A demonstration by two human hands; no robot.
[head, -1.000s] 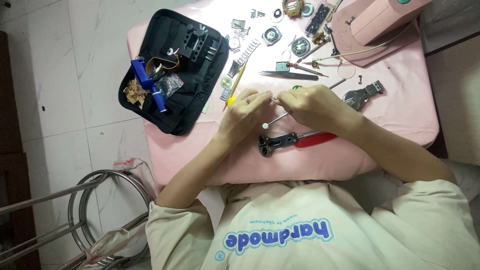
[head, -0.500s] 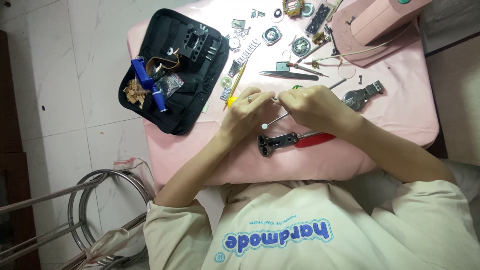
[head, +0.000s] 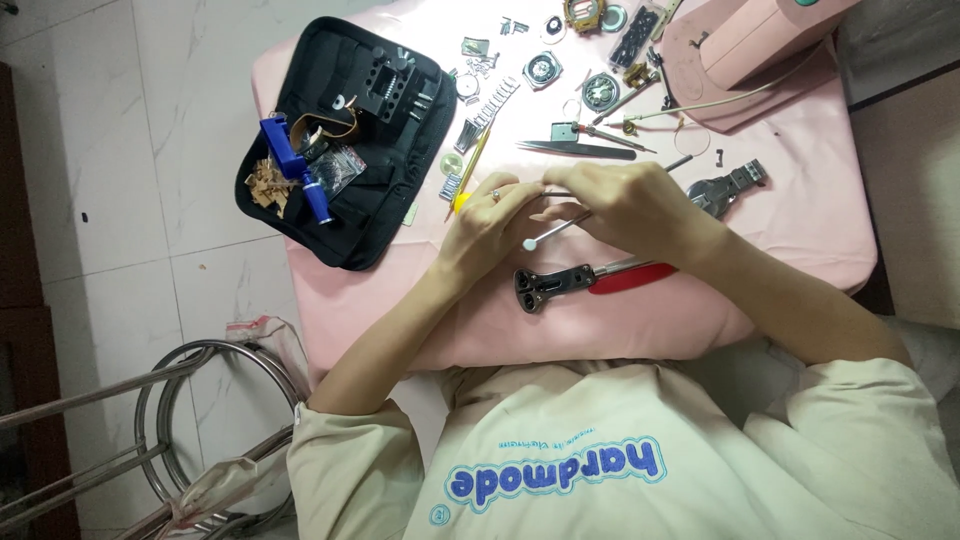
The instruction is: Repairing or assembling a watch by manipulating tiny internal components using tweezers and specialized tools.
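Head view: thin metal rod with white ball tip (head: pixel 545 233), pinched in right hand (head: pixel 625 205) above pink table (head: pixel 800 225), ball end toward left hand (head: pixel 490 215). Likely light, stiff, slick; best gripped mid-shaft. Left fingers curled at rod's end, grasp on something small, cannot tell what. Wrists low, forearms angled inward. Red-handled wrench (head: pixel 590 280) just below.

We have one view only, looking steeply down from above the person's head onto the pink desk (head: pixel 800 230), fairly near, the floor visible at left.
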